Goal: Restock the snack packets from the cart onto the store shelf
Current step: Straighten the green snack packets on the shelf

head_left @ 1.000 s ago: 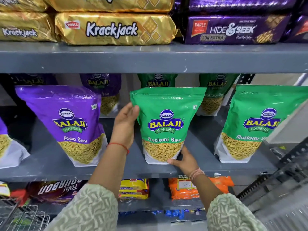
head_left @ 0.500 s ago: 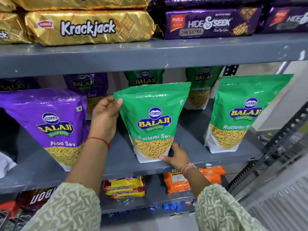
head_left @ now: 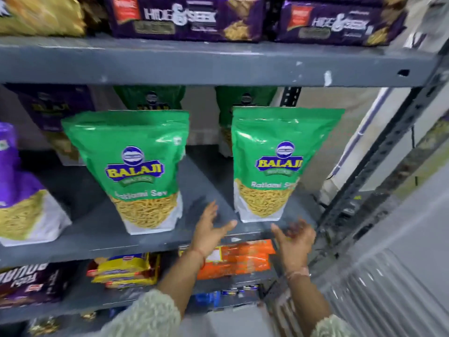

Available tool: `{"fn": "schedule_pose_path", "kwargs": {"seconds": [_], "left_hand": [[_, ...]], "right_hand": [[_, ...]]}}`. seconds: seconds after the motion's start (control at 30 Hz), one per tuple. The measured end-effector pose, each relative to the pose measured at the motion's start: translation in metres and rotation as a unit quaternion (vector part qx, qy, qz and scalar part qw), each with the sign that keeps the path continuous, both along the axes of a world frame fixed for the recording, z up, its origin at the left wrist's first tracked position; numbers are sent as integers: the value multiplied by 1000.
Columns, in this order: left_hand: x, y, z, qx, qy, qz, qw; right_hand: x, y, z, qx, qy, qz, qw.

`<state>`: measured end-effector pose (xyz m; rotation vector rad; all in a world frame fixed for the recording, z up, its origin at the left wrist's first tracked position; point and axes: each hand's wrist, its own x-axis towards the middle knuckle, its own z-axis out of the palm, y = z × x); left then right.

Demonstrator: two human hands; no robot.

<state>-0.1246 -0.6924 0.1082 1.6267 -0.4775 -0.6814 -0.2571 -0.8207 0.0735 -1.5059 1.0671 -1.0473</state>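
Two green Balaji Ratlami Sev pouches stand upright at the front of the grey middle shelf point(head_left: 102, 234): the left pouch point(head_left: 136, 166) and the right pouch point(head_left: 274, 161). Behind them are two more green pouches, partly hidden. My left hand point(head_left: 210, 232) is open, fingers spread, at the shelf's front edge just below and left of the right pouch. My right hand point(head_left: 295, 239) is open too, blurred, under that pouch's right corner. Neither hand touches a pouch. The cart is out of view.
A purple Aloo Sev pouch point(head_left: 21, 190) stands at the far left. Hide & Seek packs point(head_left: 184, 18) fill the upper shelf. Orange packets point(head_left: 238, 259) and yellow packets point(head_left: 124, 271) lie on the lower shelf. The rack's perforated upright point(head_left: 379, 156) and a corrugated shutter point(head_left: 388, 288) stand at right.
Both hands let go of the left green pouch, which stands on the shelf, and moved right toward the right pouch. The view swung right.
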Motion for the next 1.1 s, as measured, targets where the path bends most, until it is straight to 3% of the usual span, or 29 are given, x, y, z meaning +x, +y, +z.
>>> {"fn": "schedule_pose_path", "kwargs": {"seconds": [0.17,0.33,0.57,0.67,0.77,0.87,0.93,1.0,1.1], "left_hand": [[7,-56,-4,63,-56,-87,993],[2,-67,-25,134,-127,-29,982],[6,-65,-33,140,-140,-35,980],[0,-53,-28,105,-147,-20,983],[-11,-5,-22,75,-183,49,979],[-8,74,-29,115,-333,138,926],[8,123,-32,144,-373,183,898],[33,170,-34,152,-350,239,893],[77,233,-31,120,-279,306,902]], "right_hand": [[14,-64,21,60,-4,225,972],[18,-64,2,55,-4,282,958],[13,-62,-5,22,37,274,961],[0,-37,2,-50,62,174,982],[-17,9,-16,-175,181,62,966],[2,71,-30,-211,195,162,944],[35,113,-28,-259,183,253,914],[76,157,-21,-295,154,331,883],[140,223,-9,-277,108,430,852]]}}
